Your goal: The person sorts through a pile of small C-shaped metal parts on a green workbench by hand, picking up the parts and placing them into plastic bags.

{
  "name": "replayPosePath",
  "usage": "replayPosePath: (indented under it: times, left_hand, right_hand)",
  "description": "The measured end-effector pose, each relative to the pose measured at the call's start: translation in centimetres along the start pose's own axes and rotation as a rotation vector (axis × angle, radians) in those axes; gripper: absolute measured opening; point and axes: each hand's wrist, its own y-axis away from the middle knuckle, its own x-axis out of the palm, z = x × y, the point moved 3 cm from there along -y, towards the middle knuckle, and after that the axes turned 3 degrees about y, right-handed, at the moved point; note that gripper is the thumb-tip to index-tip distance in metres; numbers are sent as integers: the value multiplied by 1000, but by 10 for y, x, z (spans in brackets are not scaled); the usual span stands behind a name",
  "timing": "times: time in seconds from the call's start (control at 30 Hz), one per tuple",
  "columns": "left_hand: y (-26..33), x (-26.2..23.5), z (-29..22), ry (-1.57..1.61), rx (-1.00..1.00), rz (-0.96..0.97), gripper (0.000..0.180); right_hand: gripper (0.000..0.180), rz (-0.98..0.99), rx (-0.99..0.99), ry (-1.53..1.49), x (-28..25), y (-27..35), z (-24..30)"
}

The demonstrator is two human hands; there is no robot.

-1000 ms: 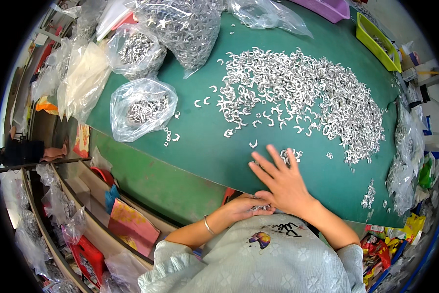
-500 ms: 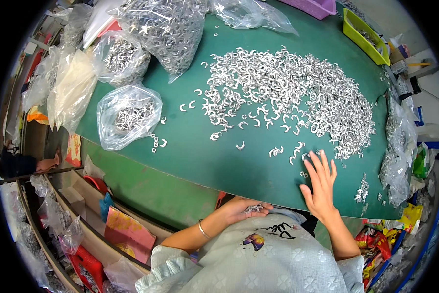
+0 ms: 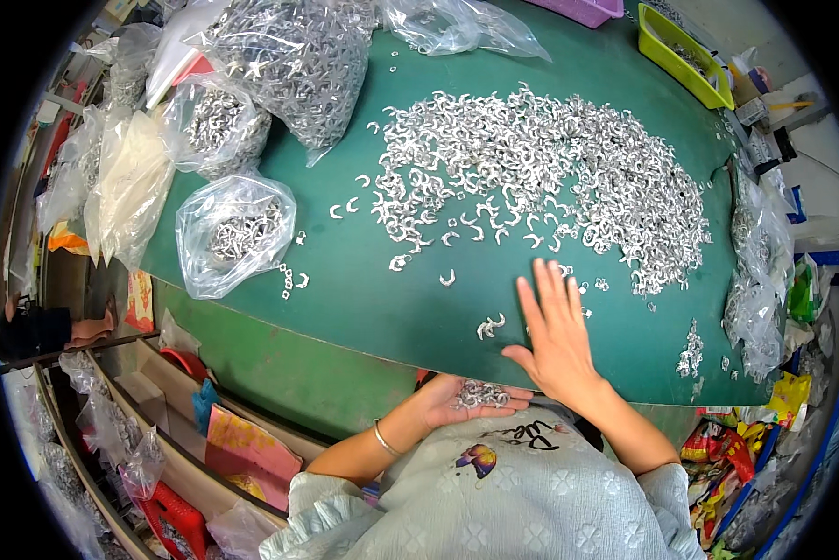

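Green tabletop backs the right hand, partly hiding silver pieces.

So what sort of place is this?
Probably a small workshop: a green table bears a heap of silvery crescent-shaped pieces, with clear bags of small parts along its left side.
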Motion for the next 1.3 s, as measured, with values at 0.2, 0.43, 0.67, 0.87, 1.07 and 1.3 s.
replayPosePath:
  times: [0.2,0.43,0.67,0.87,1.07,1.3]
  left_hand:
    - [4,5,0,-34,51,-24,68]
    - [7,12,-2,-4,28,-74,71]
    - [1,-1,0,-47,-15,70,71]
    - [2,3,0,-2,-30,-5,70]
    - [0,0,0,-41,-26,78,70]
    - [-1,0,0,-3,-29,80,70]
  right_hand:
    - [94,104,-38,-19,0,3,11]
    - [103,154,-73,-7,6,7,18]
    - [103,34,91,148,-4,4,-15]
    - [98,170,-139,-123,-3,14,6]
    - [99,81,-23,17,-7,25,-11]
    - [90,133,83,36,-9,29,0]
